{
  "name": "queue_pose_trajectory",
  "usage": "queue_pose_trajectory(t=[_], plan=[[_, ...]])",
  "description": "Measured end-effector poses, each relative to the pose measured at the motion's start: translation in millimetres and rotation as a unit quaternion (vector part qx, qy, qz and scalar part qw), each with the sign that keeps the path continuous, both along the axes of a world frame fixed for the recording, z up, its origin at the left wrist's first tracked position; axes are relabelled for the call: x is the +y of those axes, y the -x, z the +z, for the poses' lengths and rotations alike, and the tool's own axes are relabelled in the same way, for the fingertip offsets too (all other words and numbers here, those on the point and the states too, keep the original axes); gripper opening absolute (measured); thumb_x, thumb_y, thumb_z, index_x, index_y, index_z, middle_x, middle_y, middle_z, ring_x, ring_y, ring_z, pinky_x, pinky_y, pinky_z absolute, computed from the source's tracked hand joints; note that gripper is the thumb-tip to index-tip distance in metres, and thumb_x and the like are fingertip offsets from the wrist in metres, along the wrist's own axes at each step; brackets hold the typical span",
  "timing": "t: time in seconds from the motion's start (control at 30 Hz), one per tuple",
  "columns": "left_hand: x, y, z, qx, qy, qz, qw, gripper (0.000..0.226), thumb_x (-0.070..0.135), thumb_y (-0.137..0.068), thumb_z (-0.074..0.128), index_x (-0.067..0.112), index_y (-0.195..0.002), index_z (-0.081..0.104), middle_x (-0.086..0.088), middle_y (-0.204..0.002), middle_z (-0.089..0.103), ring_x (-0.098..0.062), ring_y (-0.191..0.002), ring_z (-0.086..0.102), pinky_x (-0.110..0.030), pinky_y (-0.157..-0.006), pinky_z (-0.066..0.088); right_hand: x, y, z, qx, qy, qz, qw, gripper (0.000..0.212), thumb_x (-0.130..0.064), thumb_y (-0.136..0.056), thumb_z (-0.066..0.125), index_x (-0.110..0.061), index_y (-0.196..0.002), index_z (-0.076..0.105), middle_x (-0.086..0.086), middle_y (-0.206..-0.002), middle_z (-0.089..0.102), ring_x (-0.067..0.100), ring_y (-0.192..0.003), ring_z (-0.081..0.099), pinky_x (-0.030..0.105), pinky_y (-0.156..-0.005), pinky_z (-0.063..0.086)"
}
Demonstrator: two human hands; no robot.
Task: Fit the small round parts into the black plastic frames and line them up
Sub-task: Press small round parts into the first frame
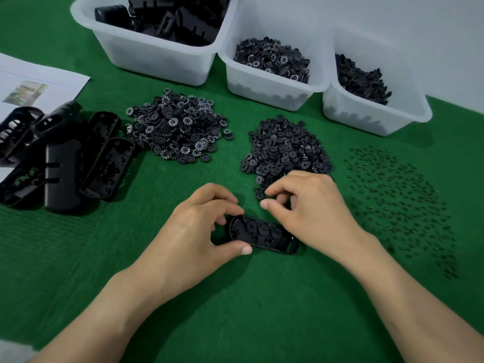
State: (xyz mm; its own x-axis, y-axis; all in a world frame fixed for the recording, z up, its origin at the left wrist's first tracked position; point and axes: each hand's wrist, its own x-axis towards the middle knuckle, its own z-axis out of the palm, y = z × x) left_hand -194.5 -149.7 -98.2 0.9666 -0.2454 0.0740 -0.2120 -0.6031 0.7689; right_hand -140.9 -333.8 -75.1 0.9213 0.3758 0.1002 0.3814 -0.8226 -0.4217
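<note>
A black plastic frame (262, 234) lies on the green mat in front of me, with round discs seated in its recesses. My left hand (201, 229) grips the frame's left end between thumb and curled fingers. My right hand (309, 208) hovers over the frame's right end with fingers curled, at the near edge of the pile of plain round discs (285, 150); whether it pinches a disc is hidden. A pile of numbered dial wheels (178, 127) sits further left.
A stack of black frames (65, 153) lies at the left beside a printed sheet (34, 82). Several small pins (398, 197) are scattered at the right. Three white bins (157, 56) (272, 90) (372, 116) stand along the back.
</note>
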Motion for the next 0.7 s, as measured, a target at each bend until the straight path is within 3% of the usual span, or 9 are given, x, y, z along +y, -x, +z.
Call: queue_pose_trajectory(t=[0.23, 0.37, 0.5, 0.7], plan=[[-1, 0, 1, -0.005, -0.001, 0.002, 1.000, 0.045, 0.039, -0.063, 0.076, 0.021, -0.103, 0.065, 0.020, -0.105, 0.048, 0.002, -0.090, 0.046, -0.006, -0.072, 0.037, 7, 4, -4, -0.020, -0.011, 0.017, 1.000, 0.008, -0.021, -0.079, 0.067, -0.016, -0.075, 0.070, -0.006, -0.071, 0.060, 0.011, -0.062, 0.055, 0.034, -0.061, 0.050], [0, 0, 1, -0.006, 0.002, 0.002, 1.000, 0.044, 0.038, -0.063, 0.076, 0.022, -0.103, 0.065, 0.021, -0.105, 0.048, 0.004, -0.088, 0.046, -0.006, -0.073, 0.037, 4, 7, -5, -0.009, -0.034, 0.012, 0.999, 0.011, -0.018, -0.080, 0.066, -0.016, -0.071, 0.071, -0.005, -0.068, 0.060, 0.005, -0.057, 0.049, 0.028, -0.058, 0.044], [-1, 1, 2, -0.007, 0.005, 0.002, 1.000, 0.044, 0.038, -0.063, 0.076, 0.022, -0.102, 0.065, 0.021, -0.104, 0.048, 0.004, -0.087, 0.046, -0.006, -0.073, 0.037, 0, 3, -7, 0.007, -0.052, -0.008, 0.999, 0.002, -0.016, -0.078, 0.069, -0.018, -0.078, 0.070, -0.008, -0.068, 0.058, -0.001, -0.055, 0.044, 0.022, -0.059, 0.037], [-1, 0, 2, -0.008, 0.002, 0.002, 1.000, 0.044, 0.038, -0.063, 0.076, 0.021, -0.102, 0.065, 0.020, -0.104, 0.048, 0.004, -0.086, 0.046, -0.005, -0.071, 0.037, 0, 3, -4, 0.021, -0.049, 0.018, 0.998, 0.006, -0.015, -0.076, 0.071, -0.017, -0.081, 0.072, -0.008, -0.071, 0.058, -0.001, -0.057, 0.045, 0.023, -0.060, 0.040]])
